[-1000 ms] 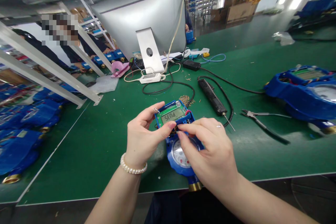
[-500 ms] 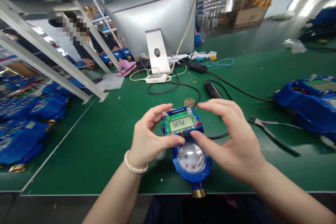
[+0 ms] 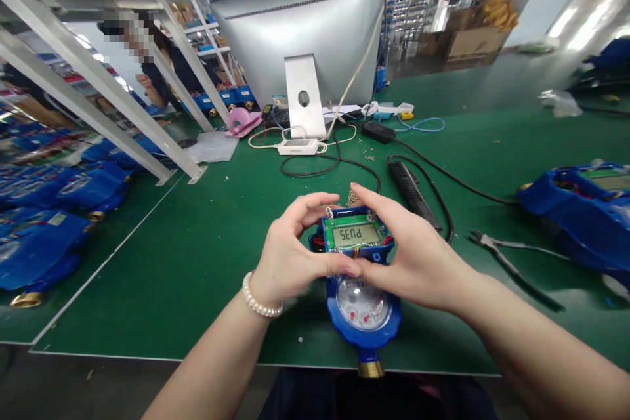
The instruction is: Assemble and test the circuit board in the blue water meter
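Note:
A blue water meter [image 3: 361, 335] with a brass end lies near the table's front edge. Its round clear dial faces up. At its far end, a green circuit board [image 3: 325, 226] with an LCD sits in a blue open-topped housing, red and black wires beside its left edge. My left hand [image 3: 295, 243], wearing a beaded bracelet, curls round the housing's left side, thumb along the near edge. Round the right side closes my right hand [image 3: 413, 249], its thumb meeting the left one. The hands partly hide the housing's sides.
Cutting pliers [image 3: 512, 266] and a black corded tool [image 3: 411, 190] lie on the right. Small brass screws [image 3: 352, 198] are piled behind the meter. A monitor [image 3: 305, 33] stands at the back. More blue meters [image 3: 585, 210] flank both sides. A person stands behind the left posts.
My right hand has come in from spread fingers to close on the housing's right side. Wires at the board's left show more. The view has shifted slightly.

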